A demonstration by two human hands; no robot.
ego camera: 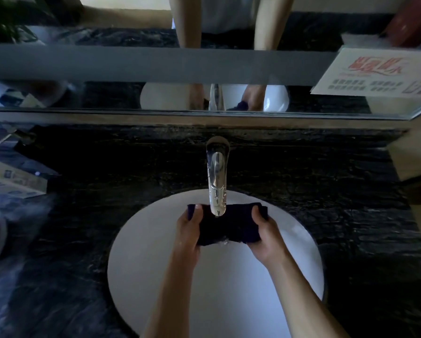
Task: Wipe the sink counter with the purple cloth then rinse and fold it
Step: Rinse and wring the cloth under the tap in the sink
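Note:
The dark purple cloth (229,226) is bunched and stretched between both hands over the white sink basin (155,264), right under the chrome faucet spout (217,184). My left hand (188,231) grips the cloth's left end, thumb on top. My right hand (265,234) grips its right end. Water glints at the cloth's lower edge. The black marble counter (338,215) surrounds the basin.
A mirror (204,57) runs along the back wall and reflects my arms. A small cardboard box (19,179) lies on the counter at left. A printed sign (380,74) leans at the upper right. A rounded object is at the far left edge.

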